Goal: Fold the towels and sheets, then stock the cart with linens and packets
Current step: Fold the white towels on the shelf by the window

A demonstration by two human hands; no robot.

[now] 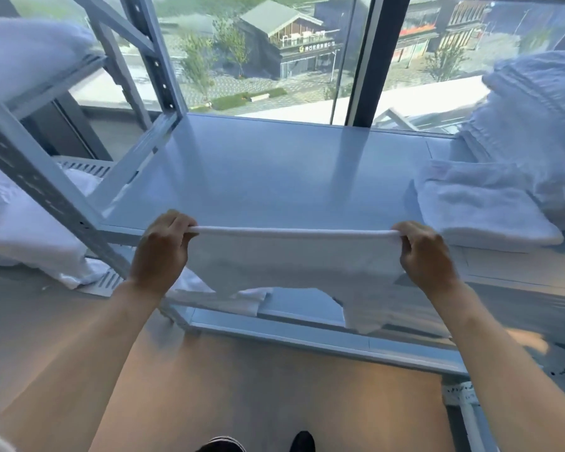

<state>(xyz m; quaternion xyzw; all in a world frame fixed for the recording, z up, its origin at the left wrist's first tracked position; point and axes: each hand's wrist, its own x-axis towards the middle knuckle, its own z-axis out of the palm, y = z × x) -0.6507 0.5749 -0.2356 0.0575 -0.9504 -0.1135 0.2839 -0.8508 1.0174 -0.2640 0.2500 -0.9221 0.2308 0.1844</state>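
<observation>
- Our left hand (163, 246) and right hand (424, 252) each pinch a top corner of the white towel (291, 262).
- Its long edge runs left to right, taut, hanging before the shelf (274, 177).
- The bare shelf lies just beyond; folded towels (483, 210) sit nearer our right hand.

We stand in what looks like a hotel linen store on an upper floor. Around us are pale metal racks of slotted angle posts (30, 164) with a bare steel shelf (268, 177) at waist height. White linen is everywhere: folded towels (480, 207) stacked on the shelf's right end, a heap of bedding (535, 119) behind them, bulky white bundles (26, 50) on the upper left shelf. A floor-to-ceiling window (274, 53) looks down on roofs, trees and a paved street.
</observation>
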